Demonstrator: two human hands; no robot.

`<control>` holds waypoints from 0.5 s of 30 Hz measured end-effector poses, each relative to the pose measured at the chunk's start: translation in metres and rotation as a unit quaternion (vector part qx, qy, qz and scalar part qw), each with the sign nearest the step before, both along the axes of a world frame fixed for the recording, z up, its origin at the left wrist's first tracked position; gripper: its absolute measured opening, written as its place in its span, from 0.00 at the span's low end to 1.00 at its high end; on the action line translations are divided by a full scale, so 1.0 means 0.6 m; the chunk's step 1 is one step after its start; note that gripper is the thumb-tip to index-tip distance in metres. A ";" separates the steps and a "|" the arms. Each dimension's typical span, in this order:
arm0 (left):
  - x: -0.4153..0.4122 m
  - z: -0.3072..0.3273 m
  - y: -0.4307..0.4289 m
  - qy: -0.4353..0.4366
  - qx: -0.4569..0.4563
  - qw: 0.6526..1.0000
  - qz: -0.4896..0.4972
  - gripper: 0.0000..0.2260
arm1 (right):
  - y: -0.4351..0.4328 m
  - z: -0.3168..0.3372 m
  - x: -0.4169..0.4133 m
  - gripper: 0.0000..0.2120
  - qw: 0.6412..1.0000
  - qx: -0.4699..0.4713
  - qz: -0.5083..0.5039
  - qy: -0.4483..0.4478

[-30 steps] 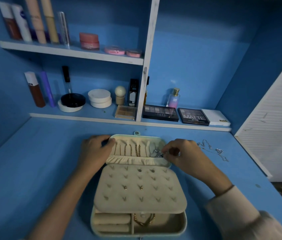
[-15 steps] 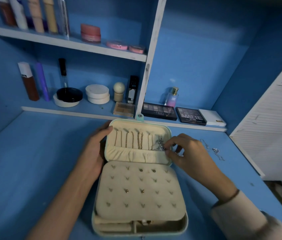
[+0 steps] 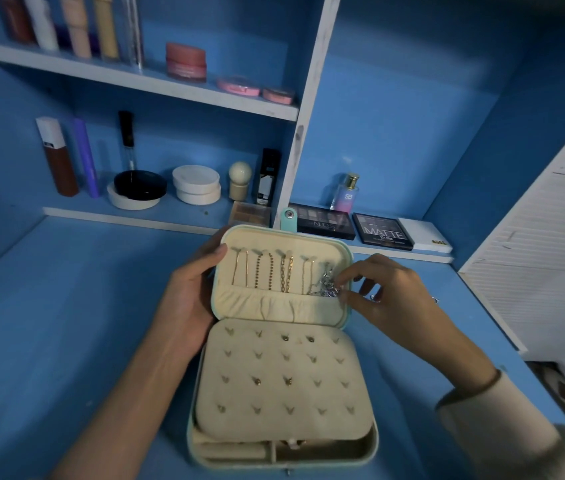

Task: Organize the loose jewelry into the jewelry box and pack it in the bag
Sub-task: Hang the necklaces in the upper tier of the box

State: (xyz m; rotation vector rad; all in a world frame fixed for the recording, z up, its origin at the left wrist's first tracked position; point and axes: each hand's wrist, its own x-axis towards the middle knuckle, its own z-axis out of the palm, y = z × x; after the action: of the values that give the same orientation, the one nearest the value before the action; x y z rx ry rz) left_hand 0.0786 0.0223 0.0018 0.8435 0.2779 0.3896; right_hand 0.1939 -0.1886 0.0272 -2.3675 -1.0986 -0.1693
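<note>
Necklace-hanging step: left hand (image 3: pixel 187 299) gripped the open box (image 3: pixel 374 445) lid (image 3: pixel 343 251) by its left edge, right hand (image 3: pixel 390 301) pinched a bunched chain (image 3: pixel 326 286) at the hook (image 3: pixel 328 264) nearest it; next probably needed the loop seated, slack tucked into the pocket (image 3: pixel 274 307).

Jewelry box (image 3: pixel 284 375) is set on the desk (image 3: pixel 66 341), chains (image 3: pixel 270 275) hung in its lid (image 3: pixel 309 241). Palettes (image 3: pixel 324 226) are lined up on the shelf (image 3: pixel 170 210) behind

The left hand (image 3: pixel 187 299) holds the lid (image 3: pixel 274 244) of the open box (image 3: pixel 322 453). The right hand (image 3: pixel 388 299) pinches a silver chain (image 3: pixel 326 285) at the lid's pocket.
</note>
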 end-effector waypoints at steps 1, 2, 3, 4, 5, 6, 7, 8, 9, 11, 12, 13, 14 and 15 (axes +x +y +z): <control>0.000 0.001 0.000 -0.003 0.001 1.000 -0.001 0.15 | 0.000 0.000 -0.001 0.07 1.000 -0.004 -0.004 -0.007; -0.001 0.001 -0.001 -0.006 0.002 1.000 -0.001 0.15 | 0.000 -0.001 -0.002 0.07 1.000 -0.007 -0.004 -0.011; -0.002 0.002 -0.002 -0.008 0.002 1.000 -0.001 0.15 | 0.000 -0.002 -0.004 0.07 1.000 -0.008 0.000 -0.011; -0.002 0.002 -0.002 -0.008 0.003 1.000 0.000 0.15 | 0.001 -0.001 -0.005 0.07 1.000 -0.011 0.006 -0.007; -0.002 0.002 -0.002 -0.006 0.003 1.000 0.003 0.14 | 0.002 -0.001 -0.006 0.07 1.000 -0.015 0.012 -0.002; -0.003 0.002 -0.002 -0.004 0.004 1.000 0.007 0.14 | 0.002 0.000 -0.006 0.07 1.000 -0.021 0.015 0.001; -0.003 0.002 -0.003 -0.003 0.005 1.000 0.009 0.14 | 0.002 0.001 -0.006 0.07 0.999 -0.026 0.018 0.003; -0.002 0.002 -0.003 -0.003 0.006 1.000 0.010 0.14 | 0.002 0.002 -0.006 0.07 0.999 -0.029 0.019 0.003; -0.003 0.002 -0.003 -0.002 0.006 1.000 0.011 0.13 | 0.002 0.002 -0.006 0.07 0.999 -0.027 0.018 -0.004; -0.003 0.003 -0.003 0.000 0.004 1.000 0.014 0.13 | 0.002 0.000 -0.008 0.05 0.998 -0.007 0.009 -0.058; -0.003 0.003 -0.002 -0.002 0.003 1.000 0.014 0.13 | 0.002 -0.002 -0.009 0.05 0.995 0.001 0.003 -0.104; -0.004 0.003 -0.002 -0.004 0.001 1.000 0.013 0.13 | 0.001 -0.003 -0.010 0.04 0.988 0.004 -0.003 -0.156; -0.004 0.003 -0.002 -0.007 -0.001 1.000 0.011 0.12 | 0.000 -0.006 -0.012 0.04 0.978 0.000 -0.009 -0.208; -0.004 0.004 -0.003 -0.009 -0.001 1.000 0.008 0.12 | -0.002 -0.009 -0.014 0.03 0.967 -0.007 -0.015 -0.254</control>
State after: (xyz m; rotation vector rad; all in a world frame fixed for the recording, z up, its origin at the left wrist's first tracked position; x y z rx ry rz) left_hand 0.0763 0.0207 0.0041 0.8365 0.2688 0.4120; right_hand 0.1857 -0.1897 0.0219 -2.4158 -1.2869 -0.8182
